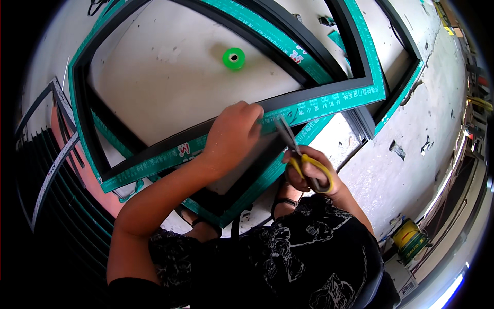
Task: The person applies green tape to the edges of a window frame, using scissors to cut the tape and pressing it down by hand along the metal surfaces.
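Note:
A large window frame (pixel 319 105) lies in front of me, dark grey with green printed protective film along its rails. My left hand (pixel 234 135) is closed over its near rail, fingers curled at the inner edge; whether something thin is also pinched there is hidden. Yellow-handled scissors (pixel 325 174) are in my right hand (pixel 302 169), fingers around the handles. Their blades point up and left toward the film on that rail, close to my left hand. The blades look slightly blurred, and I cannot tell whether they touch the film.
A bright green roll (pixel 234 67) sits on the pale floor inside the frame opening. More film-covered frames (pixel 399 118) lie beneath and behind. Long dark bars (pixel 67 190) fill the left side. A yellow and green spool (pixel 409 239) stands at the lower right. Scraps (pixel 397 149) dot the floor.

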`<action>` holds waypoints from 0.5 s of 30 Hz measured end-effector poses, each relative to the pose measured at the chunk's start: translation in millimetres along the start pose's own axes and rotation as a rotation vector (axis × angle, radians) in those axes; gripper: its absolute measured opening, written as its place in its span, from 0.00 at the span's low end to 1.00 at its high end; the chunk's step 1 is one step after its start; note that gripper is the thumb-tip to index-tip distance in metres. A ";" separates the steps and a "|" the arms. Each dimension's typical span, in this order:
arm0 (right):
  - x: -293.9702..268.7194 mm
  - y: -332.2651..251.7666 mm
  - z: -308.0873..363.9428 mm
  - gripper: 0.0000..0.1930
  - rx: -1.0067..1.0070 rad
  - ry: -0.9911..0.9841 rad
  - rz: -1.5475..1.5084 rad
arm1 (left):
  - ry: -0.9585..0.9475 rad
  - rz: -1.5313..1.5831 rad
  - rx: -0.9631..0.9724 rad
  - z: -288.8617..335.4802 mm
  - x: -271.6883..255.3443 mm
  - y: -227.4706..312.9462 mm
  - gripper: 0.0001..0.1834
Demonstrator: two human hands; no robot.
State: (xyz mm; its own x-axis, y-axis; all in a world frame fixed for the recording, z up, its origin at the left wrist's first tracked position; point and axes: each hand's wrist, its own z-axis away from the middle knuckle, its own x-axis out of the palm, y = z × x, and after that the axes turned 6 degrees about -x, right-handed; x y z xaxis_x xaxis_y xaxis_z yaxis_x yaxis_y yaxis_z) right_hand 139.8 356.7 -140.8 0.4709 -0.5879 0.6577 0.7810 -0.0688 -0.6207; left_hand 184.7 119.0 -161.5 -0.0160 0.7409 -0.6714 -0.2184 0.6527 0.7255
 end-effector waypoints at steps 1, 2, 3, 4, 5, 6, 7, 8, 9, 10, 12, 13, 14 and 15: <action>-3.0 -1.6 3.9 0.27 -0.041 0.023 0.040 | -0.004 -0.001 -0.001 3.6 2.9 0.6 0.10; -3.6 -0.7 5.3 0.25 -0.052 0.098 0.043 | -0.004 -0.041 0.034 7.8 9.3 2.5 0.10; -4.7 -0.8 5.9 0.24 -0.064 0.168 0.050 | 0.003 -0.081 0.068 10.4 14.2 7.8 0.11; -11.5 3.8 4.4 0.19 -0.062 0.211 0.040 | -0.018 -0.097 0.009 11.5 16.6 16.9 0.13; -9.5 4.2 1.6 0.18 -0.074 0.264 0.053 | -0.016 -0.098 0.009 8.4 20.8 20.5 0.13; -8.5 3.8 0.2 0.18 -0.091 0.288 0.087 | -0.002 -0.146 -0.008 4.7 25.0 22.7 0.12; -7.6 2.9 -1.5 0.19 -0.108 0.312 0.121 | 0.012 -0.194 -0.025 2.3 28.2 23.6 0.12; -5.4 2.0 -4.1 0.19 -0.106 0.312 0.119 | 0.010 -0.195 -0.026 1.7 31.2 23.2 0.12; -1.5 -0.7 -8.1 0.18 -0.143 0.325 0.168 | 0.005 -0.234 -0.017 0.0 32.5 23.1 0.11; 1.6 -2.8 -12.3 0.18 -0.181 0.338 0.217 | 0.000 -0.275 -0.009 -1.3 32.8 23.6 0.11; 3.1 -4.7 -21.1 0.18 -0.212 0.325 0.235 | -0.007 -0.287 0.001 -2.8 33.6 25.2 0.10; 3.4 -5.1 -26.5 0.18 -0.238 0.312 0.255 | -0.015 -0.296 0.006 -3.4 34.1 25.2 0.09; 5.0 -5.4 -33.5 0.18 -0.263 0.337 0.275 | -0.015 -0.300 0.005 -5.1 33.9 24.6 0.09; 7.0 -8.7 -38.5 0.18 -0.262 0.337 0.274 | 0.005 -0.267 0.007 -6.7 34.0 24.3 0.09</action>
State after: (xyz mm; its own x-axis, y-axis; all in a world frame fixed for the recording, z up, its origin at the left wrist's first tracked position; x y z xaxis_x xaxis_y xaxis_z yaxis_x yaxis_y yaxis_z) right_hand 120.6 322.1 -147.2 0.4515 -0.8373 0.3084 0.4983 -0.0501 -0.8655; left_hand 172.3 159.0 -167.7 0.0367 0.5415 -0.8399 -0.2087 0.8261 0.5235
